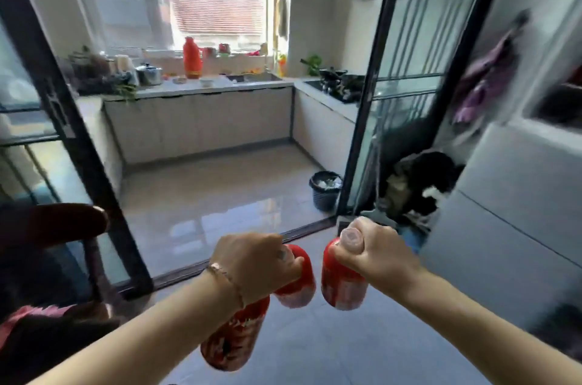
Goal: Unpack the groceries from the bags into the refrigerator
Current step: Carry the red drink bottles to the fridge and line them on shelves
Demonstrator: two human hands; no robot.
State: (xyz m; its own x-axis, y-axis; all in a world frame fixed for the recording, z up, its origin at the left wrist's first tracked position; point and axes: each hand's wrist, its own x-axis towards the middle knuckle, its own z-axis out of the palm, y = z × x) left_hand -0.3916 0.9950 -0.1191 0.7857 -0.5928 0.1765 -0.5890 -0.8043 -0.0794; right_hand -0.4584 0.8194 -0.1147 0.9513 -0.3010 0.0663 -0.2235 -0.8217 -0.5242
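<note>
Head view: both forearms reach forward above a glossy tiled floor (220, 205), with the fists level and near each other at a kitchen threshold.
Left hand (255, 261): back of the hand turned up, wrist bent downward, fingers curled; it grips two red cans at once.
Upper red can (297, 285): hangs tilted under the left fingers, its rounded base toward the floor.
Lower red can (233, 340): lies tilted beneath the left wrist, partly hidden by the forearm; which fingers hold it cannot be told.
Right hand (374, 255): closed into a fist, thumb on top with the nail toward the camera, fingers wrapped round the top of one can.
Right red can (345, 282): hangs below the right fist, just beside the upper red can but apart from it.
Bracelet (225, 277): circles the left wrist.
Door frame (368, 101): dark and glazed, it stands ahead of the right hand.
Waste basket (326, 191): sits on the floor beside the door frame.
Counter (201, 87): runs under the window and carries a red flask (192, 58).
Grey appliance front (519, 211): stands right of the right hand, blurred.
</note>
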